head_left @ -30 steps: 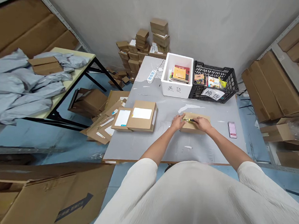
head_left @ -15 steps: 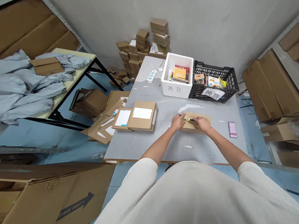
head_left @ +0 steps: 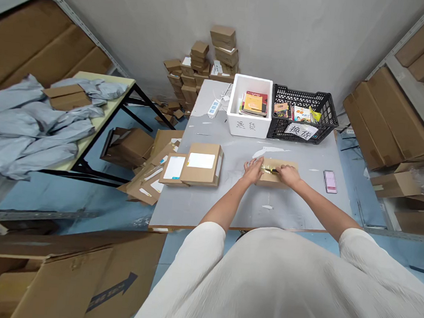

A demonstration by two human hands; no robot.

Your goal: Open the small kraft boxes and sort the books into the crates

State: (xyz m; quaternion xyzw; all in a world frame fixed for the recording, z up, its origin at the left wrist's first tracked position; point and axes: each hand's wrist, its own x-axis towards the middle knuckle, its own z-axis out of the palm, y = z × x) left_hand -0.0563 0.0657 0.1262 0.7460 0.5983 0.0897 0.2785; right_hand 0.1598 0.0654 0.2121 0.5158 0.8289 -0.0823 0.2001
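Observation:
A small brown cardboard box (head_left: 274,183) lies on the grey table in front of me, a strip of shiny tape along its top. My right hand (head_left: 288,175) is closed around a yellow-and-black utility knife (head_left: 271,170), which points left along the taped top. At the box's left end, my left hand (head_left: 252,171) grips it, fingers over the edge and close to the knife's tip. How far the blade is in the tape is too small to tell.
Two labelled cardboard boxes (head_left: 202,164) are on the table's left. Behind stand a white foam box (head_left: 250,127) and a black crate (head_left: 325,119) with books. A phone (head_left: 330,181) lies right; a power strip (head_left: 214,108) lies back left. Grey parcels (head_left: 37,119) cover a side table.
The knife and my right hand have shifted slightly to the right over the box. My left hand's fingers have straightened somewhat at the box's left end.

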